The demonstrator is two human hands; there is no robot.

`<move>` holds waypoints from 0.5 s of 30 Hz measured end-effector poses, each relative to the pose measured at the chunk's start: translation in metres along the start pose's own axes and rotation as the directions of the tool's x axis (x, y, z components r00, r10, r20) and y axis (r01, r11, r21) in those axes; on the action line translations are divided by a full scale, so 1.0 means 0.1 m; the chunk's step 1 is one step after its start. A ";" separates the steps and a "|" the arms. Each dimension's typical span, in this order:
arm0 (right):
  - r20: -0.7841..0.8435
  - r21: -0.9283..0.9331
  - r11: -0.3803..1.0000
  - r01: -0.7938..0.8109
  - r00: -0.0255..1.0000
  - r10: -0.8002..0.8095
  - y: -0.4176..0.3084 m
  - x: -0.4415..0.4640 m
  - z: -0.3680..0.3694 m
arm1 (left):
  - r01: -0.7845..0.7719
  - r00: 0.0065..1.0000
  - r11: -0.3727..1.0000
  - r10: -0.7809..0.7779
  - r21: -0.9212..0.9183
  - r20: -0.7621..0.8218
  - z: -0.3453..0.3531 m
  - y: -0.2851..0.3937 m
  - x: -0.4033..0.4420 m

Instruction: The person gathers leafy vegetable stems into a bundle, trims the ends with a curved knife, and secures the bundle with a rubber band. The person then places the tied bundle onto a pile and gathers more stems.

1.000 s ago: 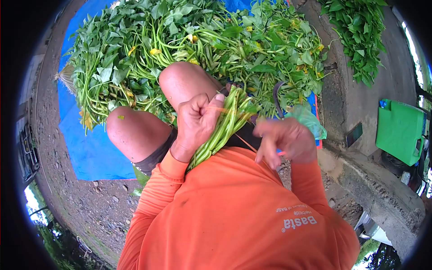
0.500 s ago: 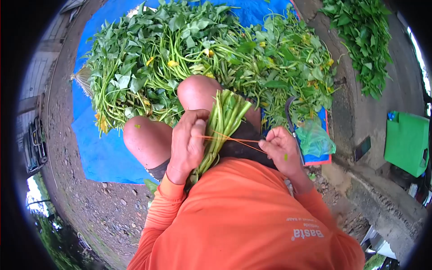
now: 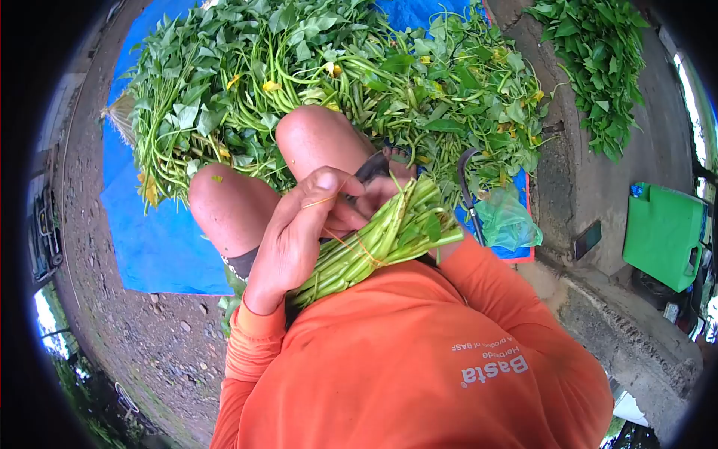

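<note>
A bundle of leafy green stems [image 3: 348, 262] lies slanted across my lap, its cut ends toward the right. An orange rubber band [image 3: 372, 257] runs round the stems and stretches up to my left hand [image 3: 295, 232]. That hand is closed at the bundle's left side, with a strand of the band across its thumb and fingers. On the far side of the bundle is my right hand [image 3: 379, 196], reaching underneath. Its fingers are blurred close to the left fingertips, and the stems hide most of its palm and wrist.
Heaped leafy stems [image 3: 224, 97] cover much of a blue tarp [image 3: 149, 254] ahead. A sickle [image 3: 467, 187] and a green plastic bag [image 3: 508, 221] lie to the right. Beyond are a phone [image 3: 588, 239], a green container [image 3: 662, 236] and another leafy pile [image 3: 598, 75].
My right hand has moved from the bundle's right side to behind it, carrying the band round. The bundle has tipped over toward the right. The stretched strand to the right is gone.
</note>
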State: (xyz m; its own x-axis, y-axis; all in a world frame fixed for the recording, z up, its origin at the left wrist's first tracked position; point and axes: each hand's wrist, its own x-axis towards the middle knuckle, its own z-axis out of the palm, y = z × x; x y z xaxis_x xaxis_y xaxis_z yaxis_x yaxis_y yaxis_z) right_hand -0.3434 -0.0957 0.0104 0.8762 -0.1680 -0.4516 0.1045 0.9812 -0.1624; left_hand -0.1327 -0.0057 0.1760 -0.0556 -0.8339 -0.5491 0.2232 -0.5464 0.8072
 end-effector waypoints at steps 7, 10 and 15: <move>-0.033 -0.066 0.997 -0.044 0.999 0.042 0.06 -0.12 0.03 | -0.193 0.981 0.786 0.133 0.587 0.145 -0.38 -0.46 -0.05; 0.017 -0.931 0.236 0.279 0.678 -0.735 -0.46 -0.38 0.00 | 0.023 0.999 0.649 0.012 0.761 -0.041 -0.32 -0.63 0.05; 0.499 -0.823 -0.500 0.270 0.764 -0.409 -0.90 -0.38 0.82 | -0.091 0.996 0.577 0.056 0.812 0.072 -0.32 -0.64 0.08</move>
State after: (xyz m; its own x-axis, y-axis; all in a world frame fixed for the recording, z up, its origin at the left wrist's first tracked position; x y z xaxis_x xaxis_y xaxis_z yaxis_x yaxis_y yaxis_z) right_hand -0.3475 -0.1700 0.1139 0.8617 -0.4818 0.1589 -0.2027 -0.6140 -0.7628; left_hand -0.1160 0.0253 0.1129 -0.1129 -0.8666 -0.4861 -0.6562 -0.3023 0.6914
